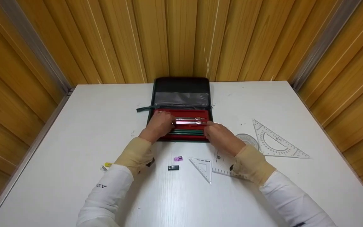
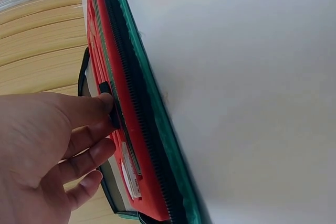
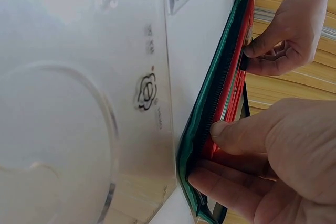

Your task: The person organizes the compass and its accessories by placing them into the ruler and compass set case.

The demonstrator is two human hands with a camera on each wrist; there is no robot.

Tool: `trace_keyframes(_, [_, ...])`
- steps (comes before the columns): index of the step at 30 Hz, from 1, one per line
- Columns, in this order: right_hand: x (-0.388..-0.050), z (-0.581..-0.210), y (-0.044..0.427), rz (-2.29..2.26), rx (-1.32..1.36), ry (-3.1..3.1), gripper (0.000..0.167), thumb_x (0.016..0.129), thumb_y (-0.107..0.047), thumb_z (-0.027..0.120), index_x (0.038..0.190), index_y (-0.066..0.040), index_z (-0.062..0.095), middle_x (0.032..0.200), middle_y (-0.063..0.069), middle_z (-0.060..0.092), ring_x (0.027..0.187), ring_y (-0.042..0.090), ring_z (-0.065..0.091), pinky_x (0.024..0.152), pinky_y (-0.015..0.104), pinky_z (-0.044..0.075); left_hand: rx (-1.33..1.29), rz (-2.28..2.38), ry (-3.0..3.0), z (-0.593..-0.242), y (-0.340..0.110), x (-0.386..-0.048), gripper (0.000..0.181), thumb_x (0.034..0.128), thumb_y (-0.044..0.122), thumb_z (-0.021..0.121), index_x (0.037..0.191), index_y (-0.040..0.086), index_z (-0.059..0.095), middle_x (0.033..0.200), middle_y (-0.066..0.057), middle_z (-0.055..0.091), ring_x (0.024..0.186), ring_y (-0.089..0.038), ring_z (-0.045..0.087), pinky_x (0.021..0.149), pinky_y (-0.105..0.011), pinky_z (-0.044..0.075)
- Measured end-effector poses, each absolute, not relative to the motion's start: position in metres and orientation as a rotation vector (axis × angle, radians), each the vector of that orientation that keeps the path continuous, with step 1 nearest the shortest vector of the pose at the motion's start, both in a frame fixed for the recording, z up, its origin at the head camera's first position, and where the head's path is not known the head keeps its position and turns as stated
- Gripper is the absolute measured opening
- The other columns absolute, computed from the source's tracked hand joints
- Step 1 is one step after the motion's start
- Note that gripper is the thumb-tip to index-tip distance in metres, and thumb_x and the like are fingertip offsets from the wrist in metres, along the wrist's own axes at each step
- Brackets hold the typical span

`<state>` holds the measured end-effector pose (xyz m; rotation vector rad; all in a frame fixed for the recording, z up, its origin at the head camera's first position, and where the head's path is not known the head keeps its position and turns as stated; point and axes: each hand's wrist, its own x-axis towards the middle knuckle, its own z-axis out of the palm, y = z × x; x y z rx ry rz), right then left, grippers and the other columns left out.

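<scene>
1. The zip case (image 1: 181, 84) lies open, its dark lid on the far side and its red tray (image 1: 187, 113) in the near half
2. Inside the case, shiny metal instruments (image 1: 187, 119) and green rods (image 1: 189, 131) (pencils, perhaps) lie lengthwise in the red tray, so these have their places
3. The left hand (image 1: 161, 123) is over the case's left half, thumb and forefinger pinching a small dark piece (image 2: 114, 118) at the red tray, other fingers loosely bent; whether that piece is fully seated, I cannot tell
4. The right hand (image 1: 221, 135) grips the red tray at the case's right end, thumb on the rim, fingers bent against the end
5. Outside the case, on its near side, lie a purple sharpener (image 1: 178, 158), a black block (image 1: 173, 167) and a small set square (image 1: 200, 160); to its right, a large set square (image 1: 285, 152)
6. The work looks part-way, I judge: long pieces in the case, loose ones out; whether things are going in or coming out cannot be told
</scene>
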<state>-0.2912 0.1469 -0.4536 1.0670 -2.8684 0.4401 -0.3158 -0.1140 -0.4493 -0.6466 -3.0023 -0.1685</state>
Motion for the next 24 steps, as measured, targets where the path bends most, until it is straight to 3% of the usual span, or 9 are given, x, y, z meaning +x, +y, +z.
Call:
trace_keyframes(14, [-0.2913,-0.4529,0.1464,0.463,1.063,-2.897,0.015,0.092,0.007,0.064,0.086,-0.003,0.072,0.091,0.004,0.059,0.075,0.020,0.062,0.069,0.032,0.056,-0.567,-0.152,-3.031,-0.4483,-0.1163,-0.3177,0.016,0.0988,0.012,0.067,0.107,0.011,0.081,0.101,-0.009,0.077,0.100,-0.029,0.069,0.097,-0.049,0.047])
trace_keyframes(24, [-0.2905,-0.4522,0.1463,0.428,1.066,-2.874,0.013,0.092,0.008,0.066,0.087,-0.001,0.074,0.089,0.007,0.059,0.075,0.022,0.064,0.070,0.035,0.057,-0.654,-0.226,-2.977,-0.4400,-0.1198,-0.3116,0.017,0.0976,0.009,0.068,0.107,0.011,0.081,0.102,-0.010,0.074,0.102,-0.029,0.068,0.096,-0.049,0.049])
